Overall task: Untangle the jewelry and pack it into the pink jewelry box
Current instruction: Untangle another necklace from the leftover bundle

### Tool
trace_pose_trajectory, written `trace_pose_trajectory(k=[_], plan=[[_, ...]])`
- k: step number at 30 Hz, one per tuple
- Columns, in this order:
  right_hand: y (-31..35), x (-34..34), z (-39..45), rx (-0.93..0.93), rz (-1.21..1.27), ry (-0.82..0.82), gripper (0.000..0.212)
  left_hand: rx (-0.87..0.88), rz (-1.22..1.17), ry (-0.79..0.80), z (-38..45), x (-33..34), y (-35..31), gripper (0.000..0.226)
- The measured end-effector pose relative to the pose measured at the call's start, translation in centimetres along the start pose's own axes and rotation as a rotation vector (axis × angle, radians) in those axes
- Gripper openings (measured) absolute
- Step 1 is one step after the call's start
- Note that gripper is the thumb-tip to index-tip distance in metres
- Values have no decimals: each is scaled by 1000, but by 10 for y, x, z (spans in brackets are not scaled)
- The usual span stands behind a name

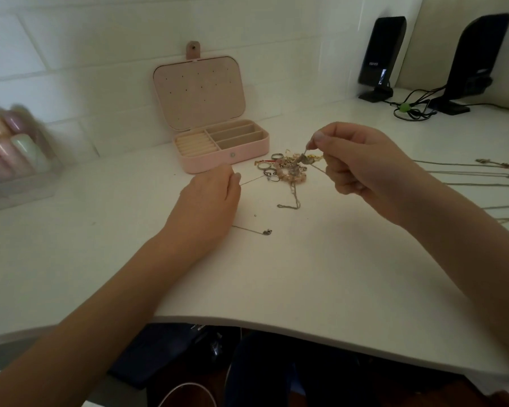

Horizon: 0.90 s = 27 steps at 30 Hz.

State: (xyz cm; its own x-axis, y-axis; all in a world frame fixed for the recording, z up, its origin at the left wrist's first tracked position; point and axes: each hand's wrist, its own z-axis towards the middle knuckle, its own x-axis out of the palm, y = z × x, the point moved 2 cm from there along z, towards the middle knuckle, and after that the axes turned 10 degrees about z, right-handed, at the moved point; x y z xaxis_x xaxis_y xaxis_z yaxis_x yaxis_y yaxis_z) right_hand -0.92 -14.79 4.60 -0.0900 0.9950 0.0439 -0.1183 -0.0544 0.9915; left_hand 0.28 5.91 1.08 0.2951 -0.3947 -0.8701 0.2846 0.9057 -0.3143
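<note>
The pink jewelry box (249, 152) stands open on the white desk, lid up against the wall, its compartments holding nothing I can see. Right of it lies a tangled jewelry pile (285, 168) of rings, beads and chains. My right hand (362, 160) is raised just right of the pile and pinches a thin chain with a small pendant (304, 158). My left hand (215, 192) rests on the desk left of the pile and pinches the other end of a thin chain (252, 180). Another chain with a clasp (266, 231) lies nearer me.
Several thin chains (482, 165) lie stretched out at the right of the desk. A clear case of pastel bottles (12, 142) sits far left. Two black speakers (379, 54) with cables stand at the back right. The desk's curved front edge (247, 321) is close to me.
</note>
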Motion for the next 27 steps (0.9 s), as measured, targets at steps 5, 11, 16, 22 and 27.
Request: trace_pose_trajectory(k=[5, 11, 16, 22, 27], plan=[[1, 0, 1, -38, 24, -2, 25, -37, -141, 3, 2, -3, -3, 26], [-1, 10, -3, 5, 92, 120, 22, -128, -466, 132, 6, 0, -4, 33], [2, 12, -7, 9, 121, 172, 17, -90, -611, 172, 0, -6, -14, 14], [4, 12, -9, 28, 73, 211, 17, 111, -669, 231, -5, -15, -36, 8], [6, 11, -10, 25, -20, 202, 18, 149, -646, 142, -3, -16, -36, 9]])
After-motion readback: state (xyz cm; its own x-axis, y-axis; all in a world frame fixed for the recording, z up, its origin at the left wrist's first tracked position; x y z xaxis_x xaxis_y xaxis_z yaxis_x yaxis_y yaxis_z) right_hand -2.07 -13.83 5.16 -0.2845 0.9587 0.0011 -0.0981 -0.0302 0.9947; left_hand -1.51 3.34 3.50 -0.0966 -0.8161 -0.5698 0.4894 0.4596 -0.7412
